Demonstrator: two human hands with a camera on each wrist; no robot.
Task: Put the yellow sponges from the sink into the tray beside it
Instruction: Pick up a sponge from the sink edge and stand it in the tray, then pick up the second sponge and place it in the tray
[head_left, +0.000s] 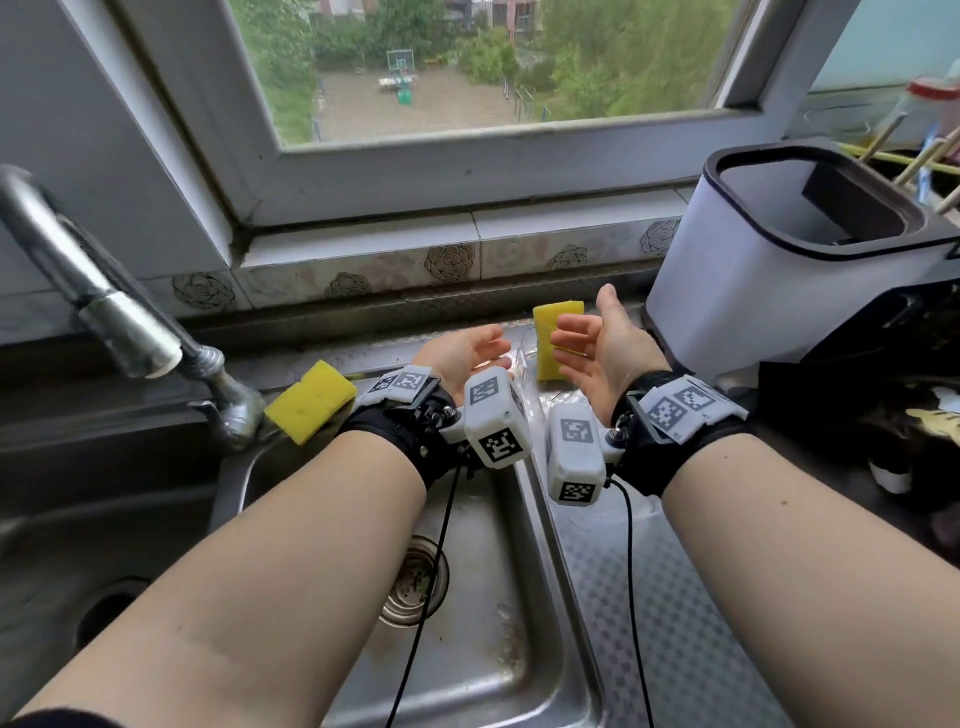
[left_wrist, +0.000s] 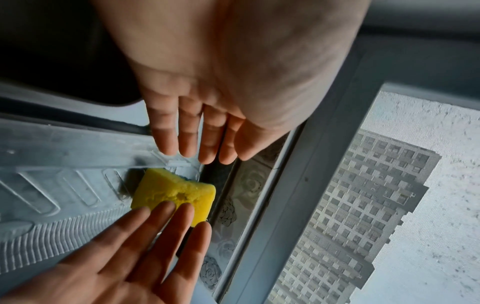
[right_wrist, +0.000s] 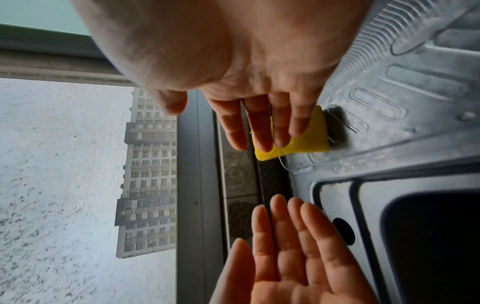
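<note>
One yellow sponge (head_left: 551, 332) stands on edge at the far end of the ribbed tray (head_left: 618, 587), right of the sink basin (head_left: 493, 545). It also shows as sponge (left_wrist: 174, 191) and sponge (right_wrist: 309, 142). A second yellow sponge (head_left: 311, 401) lies on the sink's back rim beside the tap. My left hand (head_left: 470, 347) (left_wrist: 197, 142) (right_wrist: 285, 232) and right hand (head_left: 584, 343) (left_wrist: 158, 232) (right_wrist: 262, 125) hover palms facing, fingers straight, holding nothing. The right fingertips overlap the standing sponge; I cannot tell whether they touch it.
A steel tap (head_left: 109, 312) slants in from the left above the basin. A white bin with a black rim (head_left: 779, 260) stands at the tray's back right, with dark clutter (head_left: 883, 415) beside it. The tiled sill (head_left: 452, 260) and window run behind. A drain (head_left: 415, 582) sits in the basin.
</note>
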